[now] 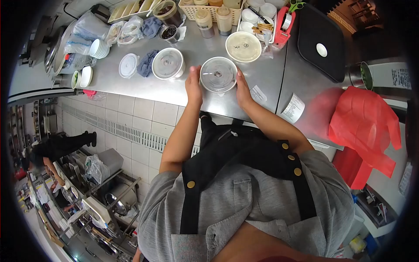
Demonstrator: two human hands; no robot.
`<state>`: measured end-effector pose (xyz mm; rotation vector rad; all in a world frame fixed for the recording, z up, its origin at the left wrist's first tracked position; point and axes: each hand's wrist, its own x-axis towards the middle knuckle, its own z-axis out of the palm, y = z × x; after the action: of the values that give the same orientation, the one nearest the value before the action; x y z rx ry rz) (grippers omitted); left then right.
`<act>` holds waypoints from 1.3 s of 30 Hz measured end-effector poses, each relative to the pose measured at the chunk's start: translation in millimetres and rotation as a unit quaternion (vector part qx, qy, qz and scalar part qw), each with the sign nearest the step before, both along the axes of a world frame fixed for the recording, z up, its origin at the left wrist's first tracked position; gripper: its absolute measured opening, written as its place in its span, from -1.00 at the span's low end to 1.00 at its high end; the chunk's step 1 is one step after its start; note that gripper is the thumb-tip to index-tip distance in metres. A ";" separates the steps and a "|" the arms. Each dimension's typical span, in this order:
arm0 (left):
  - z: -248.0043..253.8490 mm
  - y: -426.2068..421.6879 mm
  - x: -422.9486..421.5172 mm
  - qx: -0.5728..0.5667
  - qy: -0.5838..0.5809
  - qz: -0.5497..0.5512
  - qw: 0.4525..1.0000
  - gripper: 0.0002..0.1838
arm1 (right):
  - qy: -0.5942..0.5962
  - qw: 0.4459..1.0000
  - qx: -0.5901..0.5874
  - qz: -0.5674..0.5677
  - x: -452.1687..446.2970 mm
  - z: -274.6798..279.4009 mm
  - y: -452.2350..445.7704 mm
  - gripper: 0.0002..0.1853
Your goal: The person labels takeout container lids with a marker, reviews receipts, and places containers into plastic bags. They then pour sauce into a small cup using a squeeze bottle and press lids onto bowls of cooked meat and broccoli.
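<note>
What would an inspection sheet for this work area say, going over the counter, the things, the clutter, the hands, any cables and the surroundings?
Surface: steel counter, shiny, with a seam.
Job's things: lidded bowl between the hands, lid on.
Clutter: blue cloth, squeeze bottles, tape dispenser, red bag.
Hands: left hand and right hand bare, beside the bowl; firmness of grip unclear.
Cables: what looks like a thin dark cord, far left corner.
Surroundings: tiled floor, drain grate, another person.

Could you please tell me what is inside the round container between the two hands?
The container between the left hand and right hand shows only a cloudy grey interior through its clear lid; haze and glare hide any contents.
</note>
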<state>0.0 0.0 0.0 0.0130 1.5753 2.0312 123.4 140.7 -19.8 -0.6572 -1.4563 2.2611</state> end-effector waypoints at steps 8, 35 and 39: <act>10.3 44.8 39.5 -0.232 0.225 0.141 0.936 -0.17 | -0.056 0.991 0.004 -0.125 -32.1 20.2 -21.7 -0.38; 114.5 167.1 26.0 -0.073 0.438 -0.126 0.887 -0.63 | -0.071 0.964 0.118 -0.227 34.2 40.2 120.0 -0.78; 107.5 280.7 26.6 -0.021 0.211 -0.301 0.930 -0.55 | -0.077 0.948 0.129 -0.279 22.2 10.1 201.9 -0.85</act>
<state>26.6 280.7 107.5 0.8627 1.5950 1.5601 145.6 342.5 -9.7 -1.0257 -1.3809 1.5880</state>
